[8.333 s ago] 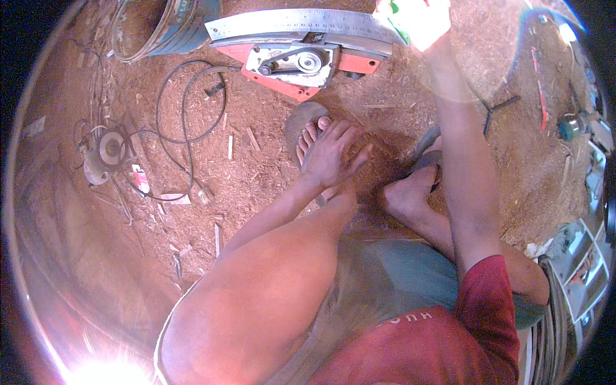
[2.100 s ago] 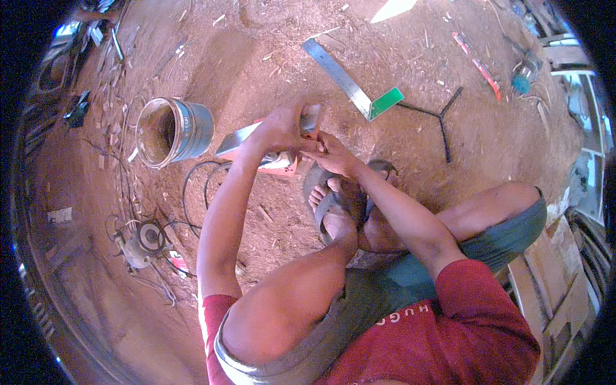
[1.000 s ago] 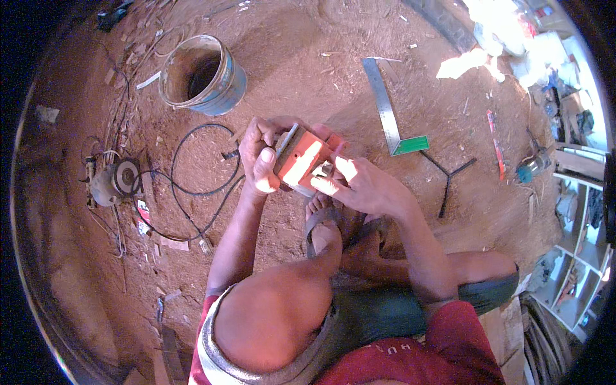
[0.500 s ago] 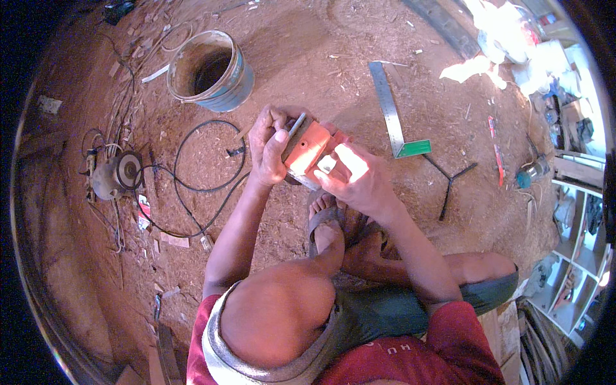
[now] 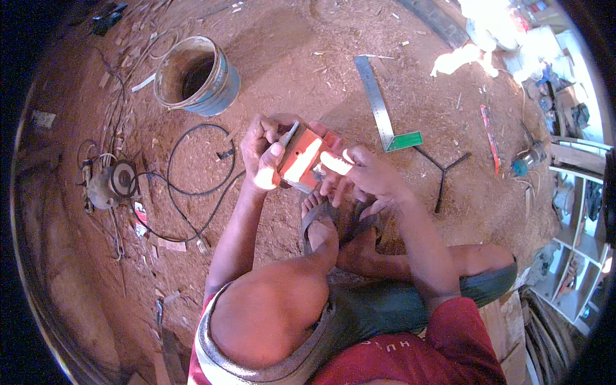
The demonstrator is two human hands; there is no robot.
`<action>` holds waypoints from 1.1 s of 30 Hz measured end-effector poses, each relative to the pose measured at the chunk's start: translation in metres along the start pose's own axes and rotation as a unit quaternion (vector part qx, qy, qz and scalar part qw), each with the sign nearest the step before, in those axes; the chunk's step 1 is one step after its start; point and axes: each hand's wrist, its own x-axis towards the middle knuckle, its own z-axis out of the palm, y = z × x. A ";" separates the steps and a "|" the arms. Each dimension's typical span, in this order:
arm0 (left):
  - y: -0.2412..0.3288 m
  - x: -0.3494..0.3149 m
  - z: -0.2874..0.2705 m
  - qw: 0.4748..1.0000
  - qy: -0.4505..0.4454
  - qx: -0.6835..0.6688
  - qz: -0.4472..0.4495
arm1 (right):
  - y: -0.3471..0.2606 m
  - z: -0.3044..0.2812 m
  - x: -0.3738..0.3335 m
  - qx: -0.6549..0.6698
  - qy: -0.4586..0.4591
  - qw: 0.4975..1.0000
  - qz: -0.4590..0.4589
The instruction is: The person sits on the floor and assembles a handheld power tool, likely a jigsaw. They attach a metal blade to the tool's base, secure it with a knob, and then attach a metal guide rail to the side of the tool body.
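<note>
Above my feet, my left hand grips an orange, box-shaped thing with a small dark hole in its face. A dark plate with a grey edge runs along its left side, under my left thumb. My right hand is at the block's right end, index finger stretched toward it and lit by the sun. Its other fingers hang apart below, and I see nothing held in them. Something small and pale shows at the block's end beside that fingertip; its kind cannot be made out. The block's underside is hidden.
A blue bucket stands at the far left. An angle grinder and looped black cable lie left. To the right are a try square, a three-armed black tool, a red strip-like thing and shelving.
My right hand has loosened from a pinch near a small pale piece; its index finger now reaches to the block's end. The left hand keeps its hold. The whole view has shifted slightly.
</note>
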 end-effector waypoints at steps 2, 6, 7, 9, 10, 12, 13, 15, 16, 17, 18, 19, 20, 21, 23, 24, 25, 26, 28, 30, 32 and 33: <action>0.001 0.000 -0.003 1.000 -0.003 0.002 0.005 | -0.017 0.002 -0.010 0.064 -0.064 0.993 0.081; 0.000 0.003 0.000 1.000 -0.004 -0.008 0.012 | 0.004 0.016 -0.003 0.261 -0.059 0.963 0.015; 0.001 0.002 -0.002 1.000 0.006 0.006 0.005 | 0.005 0.020 -0.002 0.258 -0.040 0.965 0.005; 0.004 0.002 -0.005 0.999 0.027 0.035 -0.010 | 0.004 0.028 0.001 0.249 0.000 0.968 -0.014; 0.007 0.004 -0.002 0.999 0.039 0.033 -0.010 | 0.007 0.030 0.003 0.252 0.012 0.968 -0.021; 0.011 0.009 0.004 0.998 0.064 0.026 -0.009 | 0.011 0.032 0.008 0.254 0.038 0.966 -0.035; 0.009 0.009 0.002 0.997 0.068 0.035 -0.007 | 0.010 0.034 0.008 0.258 0.049 0.964 -0.038; 0.008 0.009 -0.001 0.996 0.076 0.051 -0.002 | 0.008 0.041 0.006 0.265 0.071 0.961 -0.042; 0.009 0.009 -0.002 0.995 0.081 0.059 -0.001 | 0.007 0.043 0.007 0.254 0.084 0.962 -0.062; 0.009 0.010 -0.003 0.994 0.084 0.067 0.001 | 0.006 0.046 0.008 0.243 0.096 0.962 -0.082; 0.011 0.012 -0.003 0.993 0.088 0.074 0.000 | 0.006 0.048 0.009 0.233 0.110 0.961 -0.101; 0.011 0.014 -0.003 0.994 0.086 0.070 0.000 | 0.005 0.050 0.010 0.203 0.123 0.963 -0.123; 0.012 0.015 -0.004 0.994 0.085 0.066 0.000 | 0.003 0.052 0.011 0.174 0.137 0.964 -0.146; 0.011 0.015 -0.004 0.996 0.079 0.051 0.003 | 0.001 0.053 0.011 0.143 0.150 0.964 -0.168; 0.011 0.015 -0.005 0.996 0.079 0.032 0.002 | -0.001 0.050 0.012 0.119 0.155 0.970 -0.142; 0.012 0.015 -0.005 0.996 0.084 0.028 -0.002 | -0.003 0.047 0.013 0.086 0.157 0.974 -0.141; 0.012 0.015 -0.005 0.996 0.089 0.023 -0.006 | -0.005 0.045 0.014 0.053 0.159 0.976 -0.140; 0.013 0.016 -0.005 0.996 0.091 0.024 -0.007 | -0.008 0.041 0.014 -0.002 0.161 0.976 -0.150; 0.015 0.016 -0.006 0.995 0.096 0.027 -0.009 | -0.012 0.038 0.013 -0.040 0.153 0.973 -0.166; 0.012 0.014 -0.013 0.999 0.037 0.020 0.010 | -0.015 0.037 0.010 -0.008 0.139 0.974 -0.180; 0.009 0.013 -0.014 1.000 0.008 0.016 0.015 | -0.005 0.032 0.017 0.027 0.137 0.969 -0.205; 0.008 0.013 -0.011 1.000 0.007 0.013 0.010 | 0.003 0.029 0.021 0.018 0.146 0.965 -0.216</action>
